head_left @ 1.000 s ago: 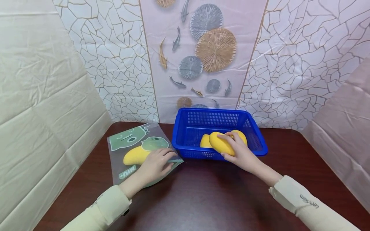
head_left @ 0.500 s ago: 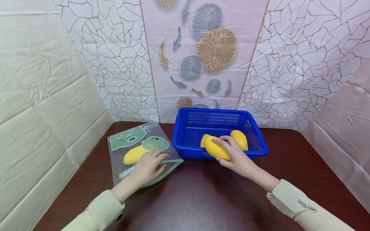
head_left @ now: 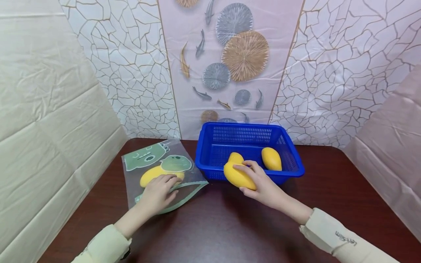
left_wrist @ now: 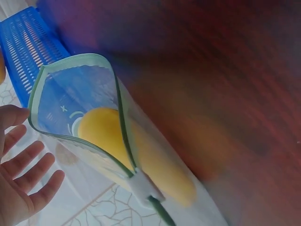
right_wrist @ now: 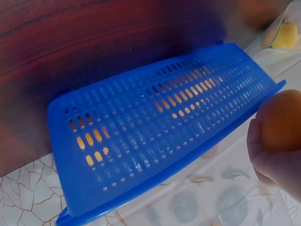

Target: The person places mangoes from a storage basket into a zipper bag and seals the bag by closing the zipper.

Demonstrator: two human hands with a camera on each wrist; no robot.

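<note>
My right hand (head_left: pixel 263 182) grips a yellow mango (head_left: pixel 238 176) over the front rim of the blue basket (head_left: pixel 205 168). In the right wrist view the fingers curl round that mango (right_wrist: pixel 282 120). At the left lies a clear zip bag (head_left: pixel 135 193) with green cartoon prints and a mango (head_left: pixel 152 174) inside. Over its front part is my left hand (head_left: pixel 158 193), fingers relaxed and spread. The left wrist view shows the bag's green-edged mouth (left_wrist: pixel 75 61) gaping, with one fingertip of the left hand (left_wrist: pixel 23 179) right at the edge and a white slider (left_wrist: pixel 146 186) at one end.
Inside the basket, one mango (head_left: pixel 271 159) lies at the right, and another (head_left: pixel 235 157) is partly hidden behind the held one. The basket stands at the back of the dark wooden table (head_left: pixel 210 226), in front of a patterned cloth backdrop (head_left: pixel 230 102).
My right hand has brought its mango left and toward me, from inside the basket to over the front rim. The left hand has slid left and back, and the bag's mouth gapes wider.
</note>
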